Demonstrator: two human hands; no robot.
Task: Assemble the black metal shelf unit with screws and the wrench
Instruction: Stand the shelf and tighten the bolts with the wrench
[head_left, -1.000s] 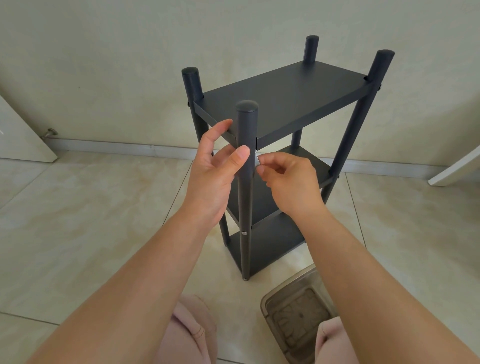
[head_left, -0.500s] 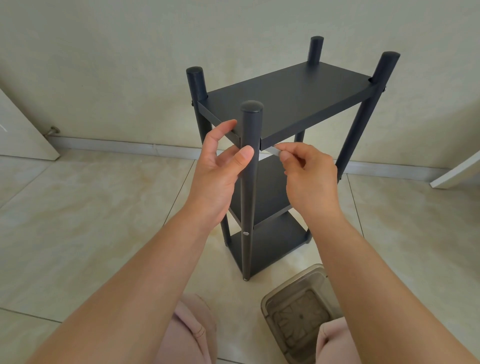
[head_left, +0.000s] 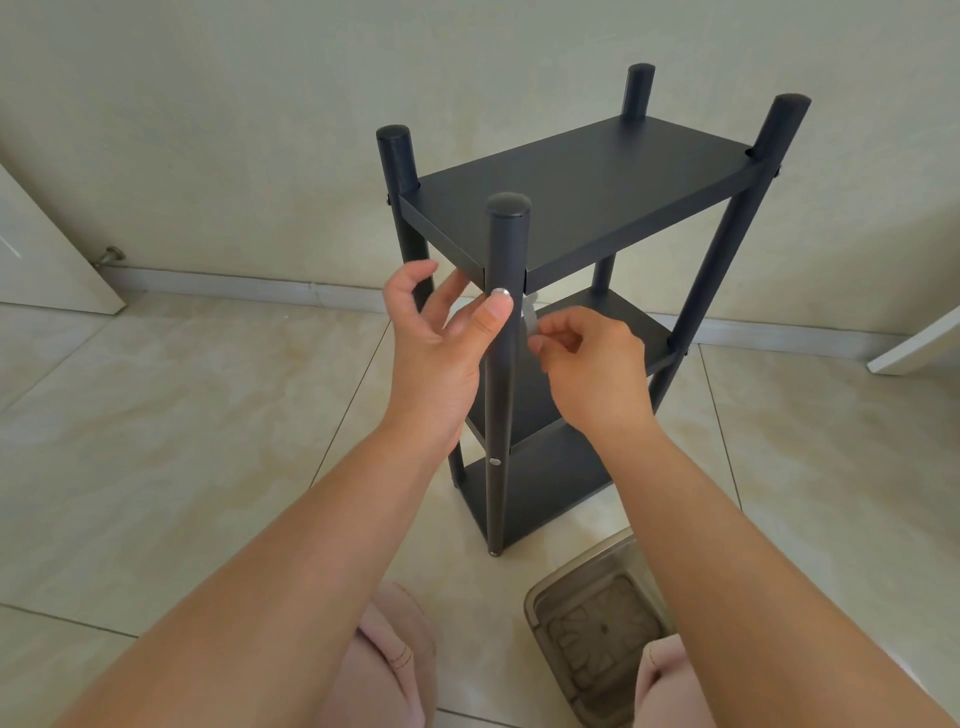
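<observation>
A translucent brown plastic container (head_left: 597, 631) sits on the tiled floor (head_left: 156, 415) at lower right, partly hidden by the right forearm; its contents cannot be made out. The black metal shelf unit (head_left: 582, 192) stands upright on the floor near the wall (head_left: 260, 104), three shelves fixed between four round posts. The nearest post (head_left: 503, 364) carries a silver screw head (head_left: 501, 293) level with the top shelf and a second, lower screw (head_left: 495, 461) near the bottom shelf. The left hand (head_left: 436, 338) is at that post, thumb tip just below the upper screw, fingers loosely curled behind, holding nothing visible. The right hand (head_left: 592, 364) pinches a small pale object (head_left: 530, 322) just right of the post; what it is cannot be told. A white door edge (head_left: 47, 260) stands at left.
</observation>
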